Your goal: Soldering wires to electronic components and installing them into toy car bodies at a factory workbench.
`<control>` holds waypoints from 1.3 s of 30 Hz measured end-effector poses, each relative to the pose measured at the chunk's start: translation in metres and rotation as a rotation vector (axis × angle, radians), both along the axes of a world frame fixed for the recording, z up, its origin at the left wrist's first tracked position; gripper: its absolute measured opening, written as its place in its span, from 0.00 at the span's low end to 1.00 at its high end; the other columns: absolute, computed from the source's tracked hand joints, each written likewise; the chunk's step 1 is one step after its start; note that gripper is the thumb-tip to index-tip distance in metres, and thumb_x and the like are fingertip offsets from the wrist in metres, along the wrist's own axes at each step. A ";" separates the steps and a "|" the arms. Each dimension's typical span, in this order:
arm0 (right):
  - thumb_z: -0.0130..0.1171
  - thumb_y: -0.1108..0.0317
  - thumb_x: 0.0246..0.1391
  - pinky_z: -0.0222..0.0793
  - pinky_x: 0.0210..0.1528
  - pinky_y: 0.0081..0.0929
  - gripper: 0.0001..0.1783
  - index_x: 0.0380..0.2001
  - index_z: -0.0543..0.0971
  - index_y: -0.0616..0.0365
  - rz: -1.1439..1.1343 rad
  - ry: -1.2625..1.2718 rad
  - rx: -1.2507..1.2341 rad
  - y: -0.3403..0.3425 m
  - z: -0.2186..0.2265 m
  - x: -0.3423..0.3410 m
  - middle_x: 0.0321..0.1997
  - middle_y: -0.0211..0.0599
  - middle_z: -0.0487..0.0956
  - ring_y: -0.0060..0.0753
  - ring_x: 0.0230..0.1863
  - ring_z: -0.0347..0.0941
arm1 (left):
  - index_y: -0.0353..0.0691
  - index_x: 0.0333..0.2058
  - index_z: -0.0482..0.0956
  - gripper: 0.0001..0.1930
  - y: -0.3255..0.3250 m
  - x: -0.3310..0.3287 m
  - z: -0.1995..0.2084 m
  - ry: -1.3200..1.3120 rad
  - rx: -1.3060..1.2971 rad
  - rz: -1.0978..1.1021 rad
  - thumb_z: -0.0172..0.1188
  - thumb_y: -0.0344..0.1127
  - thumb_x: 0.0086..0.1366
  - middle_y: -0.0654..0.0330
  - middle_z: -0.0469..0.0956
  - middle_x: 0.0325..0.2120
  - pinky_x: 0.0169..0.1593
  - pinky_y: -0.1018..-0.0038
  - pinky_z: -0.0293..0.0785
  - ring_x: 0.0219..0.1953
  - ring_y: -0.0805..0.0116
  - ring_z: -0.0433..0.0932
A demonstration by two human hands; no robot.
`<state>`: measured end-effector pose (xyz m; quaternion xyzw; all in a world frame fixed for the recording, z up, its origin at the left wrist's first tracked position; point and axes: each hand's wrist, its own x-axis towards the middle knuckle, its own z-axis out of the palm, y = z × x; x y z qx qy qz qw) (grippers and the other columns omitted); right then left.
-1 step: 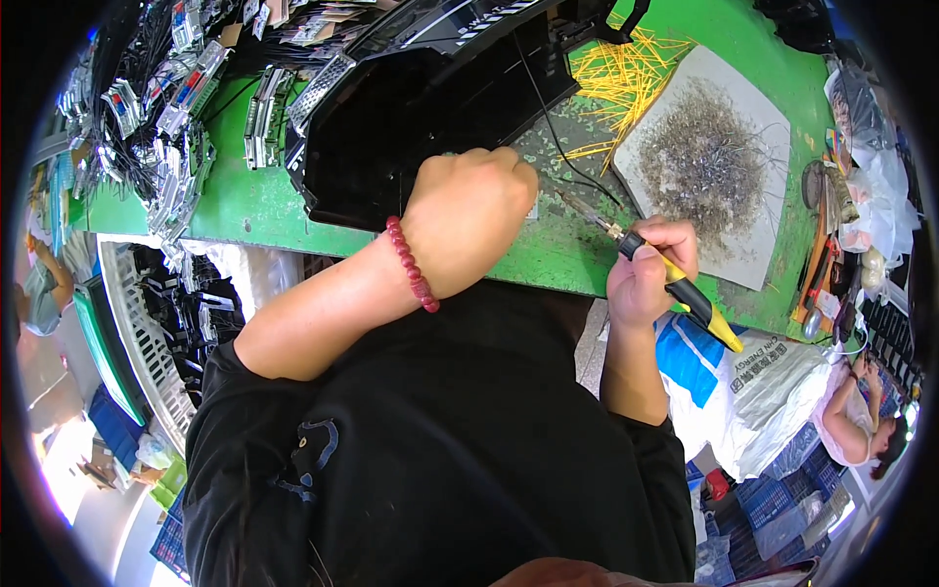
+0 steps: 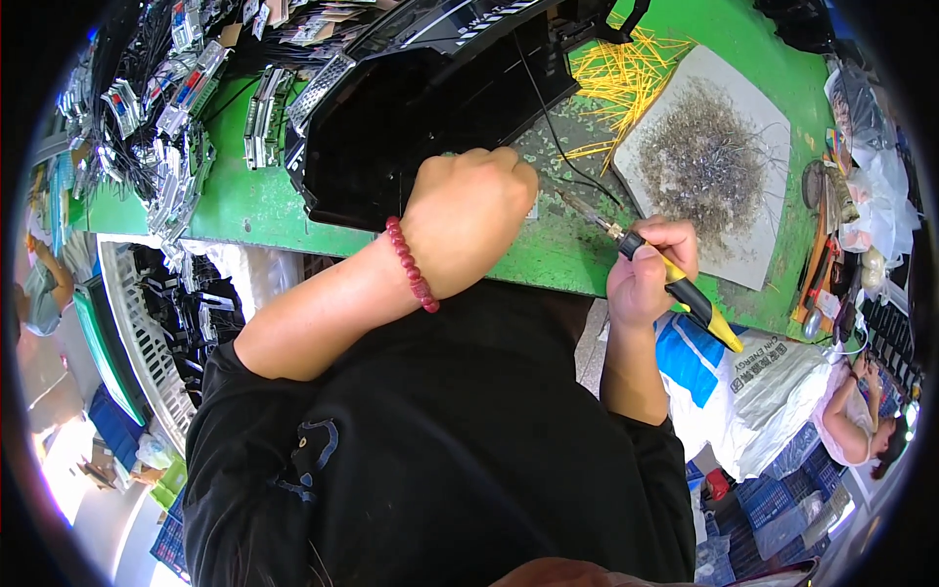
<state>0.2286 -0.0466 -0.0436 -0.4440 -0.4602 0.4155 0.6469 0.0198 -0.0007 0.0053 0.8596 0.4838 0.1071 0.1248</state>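
My right hand [image 2: 650, 269] grips a soldering iron [image 2: 699, 308] by its black and yellow handle. The iron's metal tip points up and left, toward my left hand [image 2: 469, 220], and stops short of it. That left hand is curled, back of the hand uppermost, with a red bead bracelet round the wrist. Its fingertips are hidden, so what they hold does not show. Right beside it, a large black plastic housing [image 2: 362, 137] lies on the green workbench [image 2: 259, 205]. A thin black cable [image 2: 540, 93] runs from the housing down past the iron's tip.
Yellow wires [image 2: 626, 83] lie behind a pale board [image 2: 773, 176] heaped with wire clippings. Metal-framed parts with black leads [image 2: 181, 127] crowd the bench's left. Tools [image 2: 822, 245] line the right edge. A white crate [image 2: 147, 333] stands at lower left; another person [image 2: 851, 421] sits far right.
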 end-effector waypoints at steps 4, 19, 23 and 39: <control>0.58 0.67 0.47 0.57 0.27 0.18 0.12 0.30 0.69 0.63 -0.003 -0.012 0.021 0.000 -0.002 0.000 0.26 0.36 0.70 0.21 0.25 0.63 | 0.42 0.23 0.72 0.06 -0.002 0.000 -0.002 -0.035 0.017 0.023 0.58 0.31 0.56 0.61 0.73 0.23 0.27 0.67 0.73 0.28 0.61 0.78; 0.63 0.65 0.49 0.55 0.30 0.18 0.14 0.32 0.70 0.61 -0.045 -0.081 0.080 -0.002 0.001 -0.004 0.27 0.33 0.70 0.18 0.27 0.61 | 0.43 0.23 0.71 0.10 -0.010 0.000 -0.007 -0.038 0.068 0.066 0.64 0.36 0.53 0.61 0.72 0.23 0.29 0.66 0.73 0.27 0.60 0.77; 0.63 0.65 0.49 0.56 0.31 0.18 0.14 0.32 0.70 0.61 -0.050 -0.084 0.082 -0.003 0.000 -0.004 0.28 0.34 0.71 0.18 0.27 0.61 | 0.42 0.23 0.71 0.09 -0.010 0.001 -0.007 -0.049 0.022 0.093 0.64 0.35 0.53 0.60 0.73 0.22 0.28 0.65 0.73 0.26 0.59 0.77; 0.61 0.53 0.58 0.71 0.28 0.20 0.30 0.54 0.68 0.64 0.118 -0.351 0.023 -0.022 0.007 -0.005 0.31 0.44 0.80 0.25 0.26 0.75 | 0.42 0.23 0.71 0.07 -0.014 0.001 -0.016 -0.298 0.006 0.137 0.61 0.32 0.54 0.59 0.73 0.20 0.25 0.62 0.71 0.24 0.55 0.76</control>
